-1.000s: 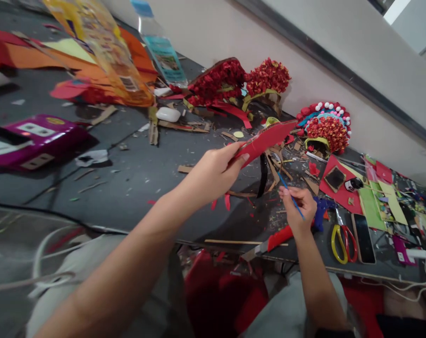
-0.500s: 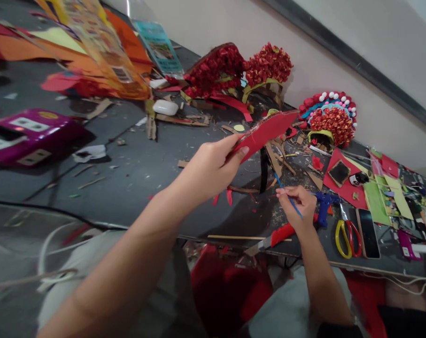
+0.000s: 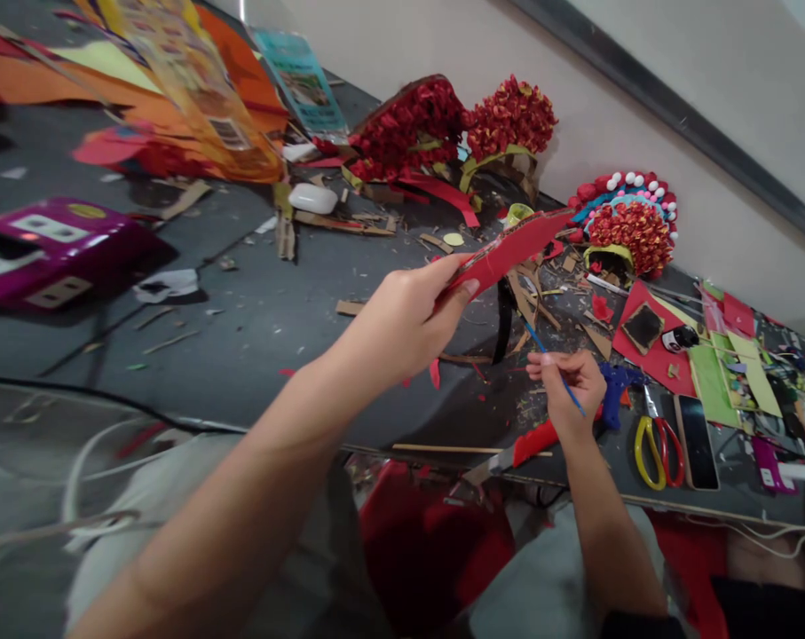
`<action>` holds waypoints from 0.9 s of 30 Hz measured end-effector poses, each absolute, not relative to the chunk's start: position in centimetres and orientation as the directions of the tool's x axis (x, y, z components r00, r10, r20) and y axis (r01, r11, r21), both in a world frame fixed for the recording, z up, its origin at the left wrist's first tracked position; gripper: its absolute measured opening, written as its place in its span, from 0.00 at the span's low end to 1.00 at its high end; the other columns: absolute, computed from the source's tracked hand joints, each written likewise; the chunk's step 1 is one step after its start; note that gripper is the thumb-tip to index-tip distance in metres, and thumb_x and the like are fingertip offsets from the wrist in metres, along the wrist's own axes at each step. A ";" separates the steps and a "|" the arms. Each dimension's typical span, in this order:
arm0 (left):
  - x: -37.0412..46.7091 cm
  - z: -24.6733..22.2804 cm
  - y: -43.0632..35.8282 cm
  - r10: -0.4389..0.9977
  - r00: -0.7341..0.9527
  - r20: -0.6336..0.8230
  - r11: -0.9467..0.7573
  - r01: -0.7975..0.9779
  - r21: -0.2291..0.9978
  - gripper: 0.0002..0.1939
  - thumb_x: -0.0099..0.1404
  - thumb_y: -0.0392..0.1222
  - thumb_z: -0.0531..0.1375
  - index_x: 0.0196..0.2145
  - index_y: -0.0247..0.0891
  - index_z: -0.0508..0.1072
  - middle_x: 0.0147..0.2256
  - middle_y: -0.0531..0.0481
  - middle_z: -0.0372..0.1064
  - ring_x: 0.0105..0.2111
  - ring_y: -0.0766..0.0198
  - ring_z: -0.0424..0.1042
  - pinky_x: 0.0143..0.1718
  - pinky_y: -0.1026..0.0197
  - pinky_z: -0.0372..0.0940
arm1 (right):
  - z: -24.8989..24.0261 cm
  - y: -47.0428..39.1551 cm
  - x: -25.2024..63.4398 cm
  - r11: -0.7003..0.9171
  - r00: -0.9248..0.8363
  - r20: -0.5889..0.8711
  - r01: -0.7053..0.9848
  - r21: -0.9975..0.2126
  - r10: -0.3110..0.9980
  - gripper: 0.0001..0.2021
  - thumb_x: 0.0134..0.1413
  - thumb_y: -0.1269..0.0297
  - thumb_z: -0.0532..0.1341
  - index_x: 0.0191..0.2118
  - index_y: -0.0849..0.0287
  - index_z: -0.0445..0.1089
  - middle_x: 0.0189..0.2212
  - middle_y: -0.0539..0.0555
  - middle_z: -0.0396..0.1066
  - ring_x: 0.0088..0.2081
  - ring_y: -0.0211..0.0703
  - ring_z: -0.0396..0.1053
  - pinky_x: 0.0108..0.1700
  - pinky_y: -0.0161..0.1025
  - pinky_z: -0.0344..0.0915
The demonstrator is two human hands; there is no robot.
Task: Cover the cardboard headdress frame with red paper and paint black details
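My left hand point(image 3: 412, 315) pinches a red-faced cardboard piece point(image 3: 518, 253) between thumb and fingers, holding it tilted above the table. Its brown corrugated edge faces away from me. Lower right, my right hand point(image 3: 568, 386) grips a thin blue stick, apparently a paintbrush point(image 3: 536, 335), whose far end points up towards the cardboard's underside. Whether that end touches anything, I cannot tell. A black strip point(image 3: 502, 324) shows just below the cardboard. Near my right wrist lie a red-handled cutter point(image 3: 535, 442) and a blue glue gun point(image 3: 615, 390).
Scissors point(image 3: 658, 448) and a phone point(image 3: 696, 442) lie right of my right hand. A small black bottle point(image 3: 678, 338) rests on red sheet. Red petal-covered pieces point(image 3: 512, 120) stand by the wall. A purple power strip point(image 3: 62, 253) sits left; cardboard scraps litter the table point(image 3: 242, 355).
The red cardboard in my left hand has tilted so its face looks narrower, and moved slightly right. My right hand with the brush has shifted slightly right.
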State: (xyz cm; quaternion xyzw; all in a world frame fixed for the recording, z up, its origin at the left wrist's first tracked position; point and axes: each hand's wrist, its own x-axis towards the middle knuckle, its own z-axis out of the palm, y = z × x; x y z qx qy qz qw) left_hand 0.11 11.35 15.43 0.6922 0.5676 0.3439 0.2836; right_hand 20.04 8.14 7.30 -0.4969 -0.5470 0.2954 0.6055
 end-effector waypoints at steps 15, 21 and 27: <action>-0.2 14.1 12.0 0.945 0.123 0.303 -0.318 0.569 0.759 0.22 0.67 0.42 0.48 0.50 0.28 0.72 0.24 0.55 0.59 0.22 0.69 0.48 0.27 0.69 0.50 | 6.6 8.6 19.5 0.211 0.302 0.249 0.155 -0.965 0.920 0.19 0.48 0.50 0.69 0.24 0.56 0.61 0.26 0.54 0.80 0.25 0.41 0.78 0.29 0.36 0.76; -0.2 14.0 12.1 0.942 0.120 0.315 -0.326 0.566 0.758 0.21 0.66 0.43 0.48 0.46 0.27 0.73 0.23 0.56 0.57 0.21 0.70 0.47 0.27 0.68 0.49 | 6.4 8.2 19.7 0.234 0.265 0.279 0.189 -0.954 0.923 0.16 0.50 0.54 0.69 0.24 0.56 0.65 0.27 0.53 0.80 0.26 0.41 0.78 0.31 0.36 0.77; -0.3 13.9 12.1 0.946 0.111 0.306 -0.314 0.561 0.766 0.20 0.67 0.43 0.49 0.46 0.27 0.72 0.23 0.56 0.57 0.21 0.71 0.49 0.26 0.69 0.50 | 6.4 8.0 20.1 0.236 0.231 0.306 0.287 -0.928 0.923 0.14 0.52 0.56 0.67 0.24 0.56 0.66 0.26 0.52 0.80 0.27 0.41 0.78 0.32 0.36 0.76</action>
